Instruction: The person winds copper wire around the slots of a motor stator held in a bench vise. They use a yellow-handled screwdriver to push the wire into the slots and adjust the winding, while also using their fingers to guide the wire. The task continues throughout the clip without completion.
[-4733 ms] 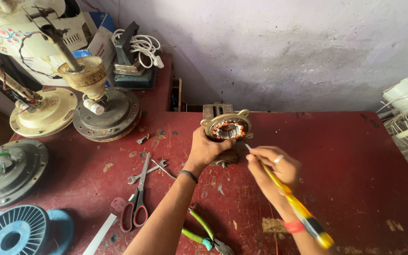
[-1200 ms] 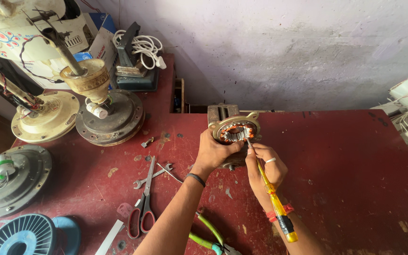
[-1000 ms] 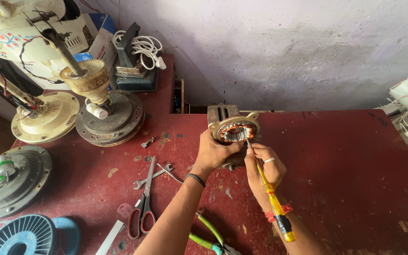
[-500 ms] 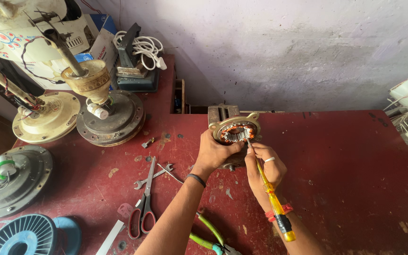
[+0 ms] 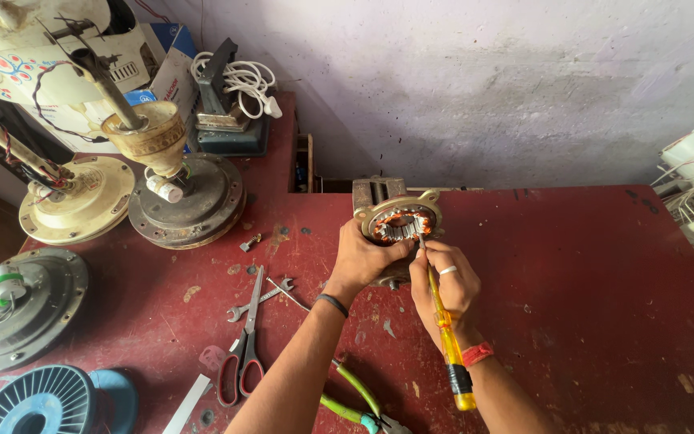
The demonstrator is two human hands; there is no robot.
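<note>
Both forearms reach forward from the bottom edge, converging. The left hand [image 5: 361,259] is cupped, fingers curled in a grasp. The right hand [image 5: 446,281] is closed in a pinch, a ring on one finger, a red band at its wrist.

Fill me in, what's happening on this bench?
A person is working on a small motor stator standing on the red table. The left hand grips its side; the right hand holds a yellow screwdriver with the tip at the copper windings. Scissors, a wrench and green pliers lie beside the forearms.
</note>
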